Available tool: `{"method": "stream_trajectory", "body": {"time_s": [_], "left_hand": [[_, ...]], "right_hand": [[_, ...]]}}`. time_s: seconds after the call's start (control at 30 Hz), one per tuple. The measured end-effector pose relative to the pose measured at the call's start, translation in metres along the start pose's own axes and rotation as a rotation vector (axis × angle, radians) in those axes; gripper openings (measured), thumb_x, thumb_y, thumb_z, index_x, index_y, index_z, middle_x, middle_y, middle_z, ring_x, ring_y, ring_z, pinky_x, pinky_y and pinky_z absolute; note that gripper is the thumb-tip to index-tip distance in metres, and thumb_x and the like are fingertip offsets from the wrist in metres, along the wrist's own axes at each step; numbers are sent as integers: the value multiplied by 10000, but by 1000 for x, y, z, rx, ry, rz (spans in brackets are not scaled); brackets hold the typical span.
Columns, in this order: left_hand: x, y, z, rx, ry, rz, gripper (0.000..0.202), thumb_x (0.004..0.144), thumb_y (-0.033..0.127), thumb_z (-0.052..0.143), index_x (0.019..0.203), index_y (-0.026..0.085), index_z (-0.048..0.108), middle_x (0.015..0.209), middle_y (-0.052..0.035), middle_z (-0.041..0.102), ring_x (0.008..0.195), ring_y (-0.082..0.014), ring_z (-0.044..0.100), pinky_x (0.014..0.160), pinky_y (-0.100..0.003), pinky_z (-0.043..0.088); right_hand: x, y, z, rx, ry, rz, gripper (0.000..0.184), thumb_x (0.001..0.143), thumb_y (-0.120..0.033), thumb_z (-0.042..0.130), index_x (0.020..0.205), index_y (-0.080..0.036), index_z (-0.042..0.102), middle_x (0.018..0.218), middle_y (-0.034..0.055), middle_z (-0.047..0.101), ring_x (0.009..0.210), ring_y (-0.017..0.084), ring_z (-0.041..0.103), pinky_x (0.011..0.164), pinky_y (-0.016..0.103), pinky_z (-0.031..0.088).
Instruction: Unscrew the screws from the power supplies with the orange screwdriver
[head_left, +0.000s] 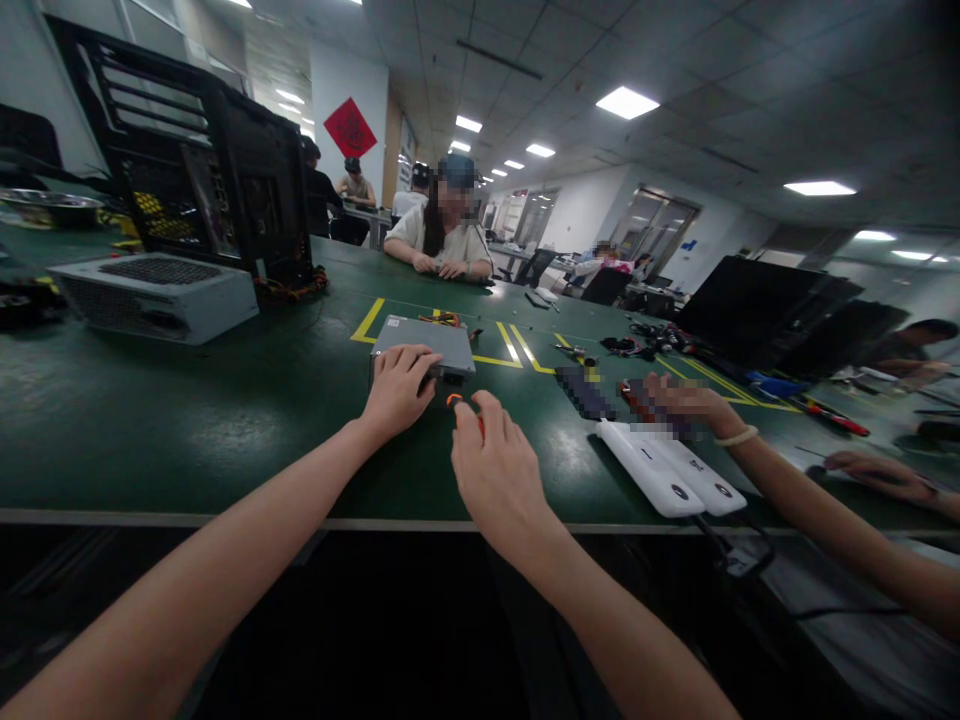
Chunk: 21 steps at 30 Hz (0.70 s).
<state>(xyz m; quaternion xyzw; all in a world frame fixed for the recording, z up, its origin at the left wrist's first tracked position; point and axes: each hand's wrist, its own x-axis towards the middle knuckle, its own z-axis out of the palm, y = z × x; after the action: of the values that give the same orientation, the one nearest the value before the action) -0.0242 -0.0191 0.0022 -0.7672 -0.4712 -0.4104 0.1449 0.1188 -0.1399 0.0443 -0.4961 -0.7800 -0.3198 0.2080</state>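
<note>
One view, head camera. The left hand (397, 388) rests on the near left part of a grey metal box (444, 340), which lies flat on the bench (262, 430), ahead of the worker; its fingers extend over the top, though whether the thumb clamps the near edge cannot be told. The right hand (501, 475), just nearer and to the right, has its fingers curled and closed on an orange tool (454, 400), whose working end is hidden. For good practice, the left palm should bear down evenly so that the box does not slide, while the tool is kept square to the face it meets and turned with light, steady pressure. White devices (649, 468) at right probably leave adequate elbow room.
</note>
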Motion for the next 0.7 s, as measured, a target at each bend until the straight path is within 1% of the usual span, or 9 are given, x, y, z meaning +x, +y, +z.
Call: {"method": "stream_trajectory", "body": {"time_s": [0.07,0.13,0.27,0.33,0.43,0.5,0.57,0.63,0.7], "left_hand": [[0,0,0,1,4,-2,316,826,241,472,1135,230,537,1165,-66,537,1095,-254,412,910,-410,302],[0,0,0,0,11,-5,305,835,246,463,1130,231,540,1157,-65,544,1087,-251,419,903,-408,305],[0,0,0,2,17,-2,289,846,251,453,1118,231,548,1143,-63,553,1074,-249,429,895,-407,306],[0,0,-1,7,14,-2,285,849,259,453,1115,228,550,1142,-65,553,1069,-251,430,891,-407,308],[0,0,-1,12,13,-3,285,849,265,457,1114,222,552,1144,-67,552,1067,-253,428,884,-405,312],[1,0,-1,12,14,-6,282,847,264,461,1109,221,555,1141,-67,553,1064,-253,428,878,-404,315],[1,0,-2,11,15,-9,277,846,263,463,1101,219,559,1133,-67,557,1059,-252,430,872,-403,317],[1,0,-2,12,17,-11,274,846,261,462,1098,219,560,1125,-66,560,1056,-251,432,868,-402,318],[1,1,-2,10,15,-9,272,846,260,462,1097,221,560,1124,-64,561,1056,-249,434,866,-402,318]], "right_hand": [[-4,-3,0,-12,-41,-118,267,869,-106,383,1104,-129,508,1089,129,542,798,174,548,656,282,402],[-5,-3,2,0,-59,-162,218,887,-139,376,1033,-169,535,973,87,568,694,144,537,606,266,381],[-2,-1,3,57,-29,-18,235,926,-329,356,929,-199,552,798,36,547,601,120,518,546,248,349],[-2,-3,1,81,-58,17,238,912,-361,388,956,-190,547,896,65,564,667,137,548,566,250,374],[-4,-7,0,83,-101,-67,174,886,-199,427,1021,-170,533,1113,115,539,788,165,569,641,269,418],[-4,-6,1,79,-92,-116,236,876,-132,408,1083,-178,512,1123,107,542,773,157,568,652,270,425],[-1,-1,3,71,-60,-75,244,898,-169,385,1111,-199,501,1015,78,575,690,140,558,610,260,417],[2,5,3,61,-34,27,231,925,-253,351,1074,-208,522,871,48,582,624,134,545,563,252,401],[3,7,2,68,-49,96,252,930,-314,339,1030,-200,540,843,49,581,635,142,557,553,252,406]]}}
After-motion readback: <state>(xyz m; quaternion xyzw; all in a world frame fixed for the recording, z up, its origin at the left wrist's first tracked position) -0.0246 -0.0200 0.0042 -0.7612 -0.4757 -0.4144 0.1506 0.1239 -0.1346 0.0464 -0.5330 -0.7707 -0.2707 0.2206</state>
